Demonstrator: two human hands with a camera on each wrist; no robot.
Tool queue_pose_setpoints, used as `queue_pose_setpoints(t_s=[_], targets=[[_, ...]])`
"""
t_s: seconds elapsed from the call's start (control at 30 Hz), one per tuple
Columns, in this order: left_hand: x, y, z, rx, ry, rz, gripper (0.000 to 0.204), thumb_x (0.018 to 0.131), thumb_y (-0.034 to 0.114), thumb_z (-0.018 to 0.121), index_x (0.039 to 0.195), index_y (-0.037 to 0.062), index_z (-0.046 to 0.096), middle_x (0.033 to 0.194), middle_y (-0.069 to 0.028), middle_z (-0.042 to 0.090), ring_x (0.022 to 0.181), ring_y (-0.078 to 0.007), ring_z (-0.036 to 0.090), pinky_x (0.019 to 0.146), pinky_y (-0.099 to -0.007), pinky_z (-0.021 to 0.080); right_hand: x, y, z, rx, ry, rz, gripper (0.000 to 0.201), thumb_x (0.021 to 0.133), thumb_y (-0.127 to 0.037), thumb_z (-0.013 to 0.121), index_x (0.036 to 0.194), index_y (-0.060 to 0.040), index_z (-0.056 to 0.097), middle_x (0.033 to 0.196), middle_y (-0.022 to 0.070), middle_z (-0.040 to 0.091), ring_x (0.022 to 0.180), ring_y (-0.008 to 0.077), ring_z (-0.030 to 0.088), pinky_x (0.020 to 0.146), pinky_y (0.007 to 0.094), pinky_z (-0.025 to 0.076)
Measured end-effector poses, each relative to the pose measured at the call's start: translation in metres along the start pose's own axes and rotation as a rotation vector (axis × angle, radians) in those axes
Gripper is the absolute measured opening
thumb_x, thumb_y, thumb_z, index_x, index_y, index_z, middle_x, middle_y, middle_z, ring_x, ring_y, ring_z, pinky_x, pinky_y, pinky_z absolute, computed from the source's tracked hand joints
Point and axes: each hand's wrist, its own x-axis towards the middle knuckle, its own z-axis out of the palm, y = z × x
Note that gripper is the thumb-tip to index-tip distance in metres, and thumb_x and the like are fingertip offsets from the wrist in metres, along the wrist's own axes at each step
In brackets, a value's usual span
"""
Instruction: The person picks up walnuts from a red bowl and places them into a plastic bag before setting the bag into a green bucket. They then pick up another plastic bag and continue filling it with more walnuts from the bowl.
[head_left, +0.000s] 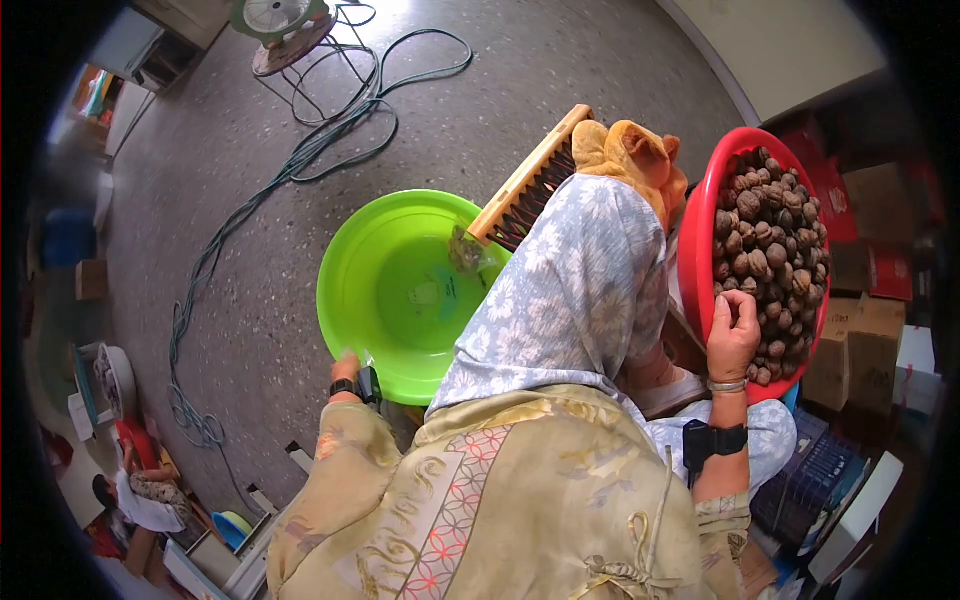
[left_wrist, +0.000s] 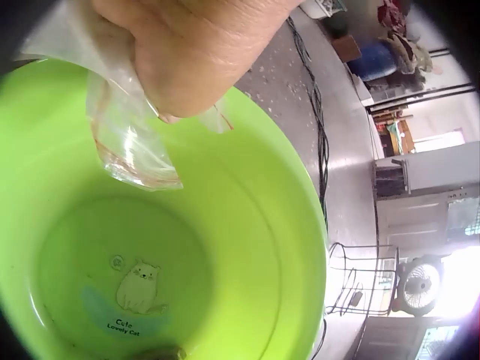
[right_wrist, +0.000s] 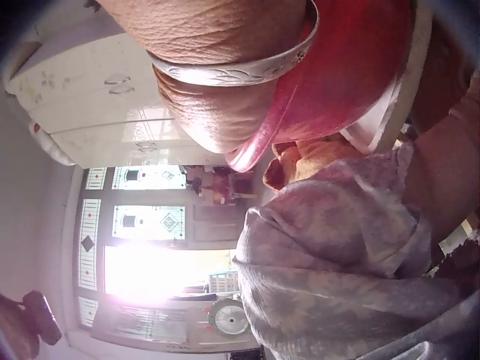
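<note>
In the head view, a patterned trouser leg [head_left: 560,270] rises between the two basins and stands between the hands. Beside it, a wooden-edged rack [head_left: 530,175] reaches to the rim of the green basin [head_left: 372,215], its long axis slanting from lower left to upper right. An orange plush thing [head_left: 640,165] sits past the knee; cardboard boxes [head_left: 870,335] crowd the far side of the red basin [head_left: 706,215]. Cable [head_left: 300,158] snakes across the floor [head_left: 560,55] towards a fan [head_left: 275,15]. The red basin, full of walnuts [head_left: 765,230], appears as an oval stretched nearly top to bottom. The right hand [head_left: 733,345] is at its near rim, thumb and fingertips together; I cannot tell whether that grip holds a walnut. The left hand [head_left: 345,370] is blurred at the green basin's rim.

In the left wrist view, the left grip holds a clear plastic bag [left_wrist: 135,154], which hangs over the green basin, slanting down and to the right. A cat print [left_wrist: 139,289] shows below.

In the right wrist view, a bracelet [right_wrist: 232,73] circles the wrist beside the red basin; the fingers are out of sight.
</note>
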Motion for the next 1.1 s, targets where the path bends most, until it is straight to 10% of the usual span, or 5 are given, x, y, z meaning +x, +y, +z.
queue_pose_setpoints(t_s=[0.2,0.4,0.83,1.1], targets=[[0.028,-0.025,0.023,-0.072,-0.031,-0.02,0.067,0.09,0.053,0.055,0.123,-0.0038,0.065,0.133,-0.0288,0.06,0.128,-0.0415,0.055,0.104,-0.0446,0.045,0.001,0.003,0.001,-0.007,-0.005,-0.003,0.005,0.095,-0.007,0.062,0.099,-0.0032,0.063,0.084,0.0083,0.065,0.072,0.0189,0.06,0.067,0.0321,0.05],[0.068,-0.006,0.018,0.468,0.022,0.261,0.06,0.09,0.047,0.058,0.119,-0.0043,0.067,0.128,-0.028,0.063,0.122,-0.0417,0.059,0.099,-0.0451,0.049,0.0,0.004,0.001,-0.021,0.011,-0.02,0.006,0.094,-0.007,0.063,0.098,-0.0034,0.064,0.084,0.0105,0.066,0.074,0.0235,0.063,0.068,0.0343,0.051],[0.04,0.051,-0.024,0.055,0.175,-0.043,0.068,0.083,0.046,0.069,0.13,-0.0023,0.062,0.139,-0.0241,0.058,0.126,-0.0383,0.058,0.103,-0.0445,0.048,-0.002,0.003,0.0,-0.003,0.01,0.022,0.005,0.094,-0.007,0.062,0.096,-0.0035,0.063,0.082,0.0096,0.065,0.072,0.0207,0.062,0.067,0.0333,0.05],[0.037,0.034,-0.022,-0.126,0.045,0.051,0.055,0.087,0.04,0.068,0.12,-0.0048,0.066,0.116,-0.0208,0.071,0.101,-0.0302,0.07,0.085,-0.0423,0.054,-0.002,0.001,0.001,0.026,0.014,0.027,0.004,0.093,-0.007,0.061,0.095,-0.0037,0.062,0.08,0.0121,0.064,0.07,0.0253,0.063,0.064,0.0359,0.051]])
